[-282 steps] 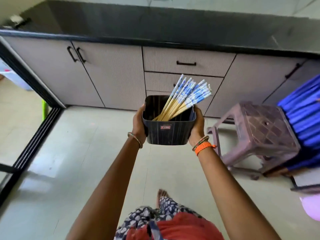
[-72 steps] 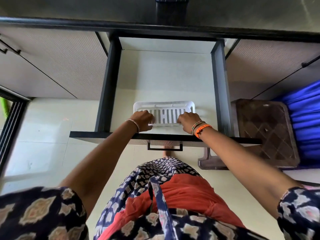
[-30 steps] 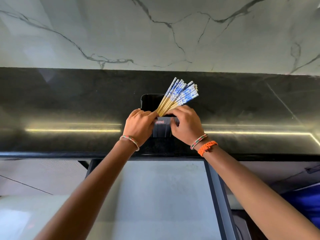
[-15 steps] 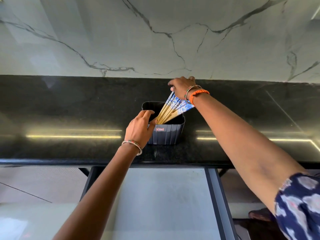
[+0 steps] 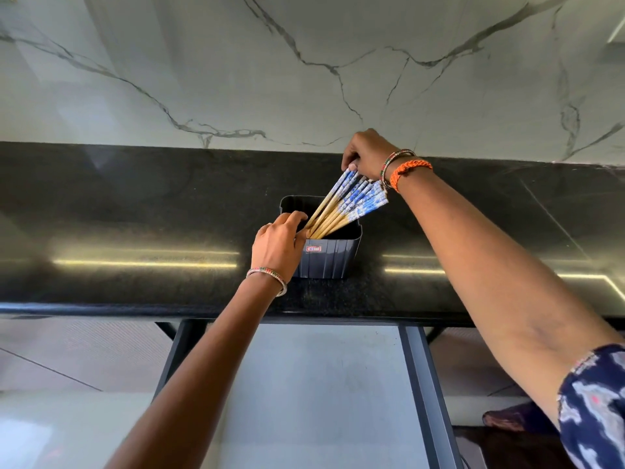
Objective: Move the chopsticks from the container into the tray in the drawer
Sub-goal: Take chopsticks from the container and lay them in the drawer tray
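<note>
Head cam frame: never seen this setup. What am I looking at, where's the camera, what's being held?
No robot here: a person works with bare hands, filmed by one wide-angle camera worn on the head, looking forward and down. A dark container stands on the black countertop below a marble wall. The right hand pinches the blue-patterned top ends of the chopsticks, which fan out of the container. The left hand rests at the container's near-left rim, its fingers by the chopstick shafts. Below the counter edge, the open drawer waits; its tray isn't visible.
</note>
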### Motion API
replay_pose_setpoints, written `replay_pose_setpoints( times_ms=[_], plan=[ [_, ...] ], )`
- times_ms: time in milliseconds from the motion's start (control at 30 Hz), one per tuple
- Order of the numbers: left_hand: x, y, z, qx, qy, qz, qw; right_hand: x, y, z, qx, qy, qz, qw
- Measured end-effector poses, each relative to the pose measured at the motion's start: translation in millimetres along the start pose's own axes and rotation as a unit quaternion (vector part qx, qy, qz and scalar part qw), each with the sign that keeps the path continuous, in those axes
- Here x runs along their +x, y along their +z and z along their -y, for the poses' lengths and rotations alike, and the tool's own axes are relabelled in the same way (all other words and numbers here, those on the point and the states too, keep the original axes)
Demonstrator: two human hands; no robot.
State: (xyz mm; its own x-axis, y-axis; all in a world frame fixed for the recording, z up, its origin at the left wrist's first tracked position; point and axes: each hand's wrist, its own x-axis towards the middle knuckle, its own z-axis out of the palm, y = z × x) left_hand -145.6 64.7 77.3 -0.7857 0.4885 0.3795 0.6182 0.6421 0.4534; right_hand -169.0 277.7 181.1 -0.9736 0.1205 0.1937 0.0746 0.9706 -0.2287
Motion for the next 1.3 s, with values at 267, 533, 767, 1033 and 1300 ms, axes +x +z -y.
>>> replay_pose_setpoints(
  times_ms=[267,533,767,1033,1300],
  plan=[
    [-13.4,-45.5,-18.7,-0.026,0.028,-0.088,0.995,-106.0,-54.7,26.1,0.138,0.079,-0.216,0.963],
    [-107.5,-62.0,-29.7,0.072,0.084,0.038,0.993,-261.4,-6.3,55.6,0.338,0.203,-0.304,0.867],
    [-211.8,-48.2,1.0,0.051,0.035,0.183,0.981,-349.6,83.6,75.1,0.268,0.236,-0.136,0.924],
    [-313.1,-18.1,33.2,-0.020,-0.067,0.469,0.880,-424.0,188.5,152.9,0.070,-0.021,0.172,0.982],
    [-381.0,-14.1,70.7,-0.006,-0.215,0.239,0.947,-445.6,258.8,154.3,0.166,0.071,0.377,0.908]
  ],
)
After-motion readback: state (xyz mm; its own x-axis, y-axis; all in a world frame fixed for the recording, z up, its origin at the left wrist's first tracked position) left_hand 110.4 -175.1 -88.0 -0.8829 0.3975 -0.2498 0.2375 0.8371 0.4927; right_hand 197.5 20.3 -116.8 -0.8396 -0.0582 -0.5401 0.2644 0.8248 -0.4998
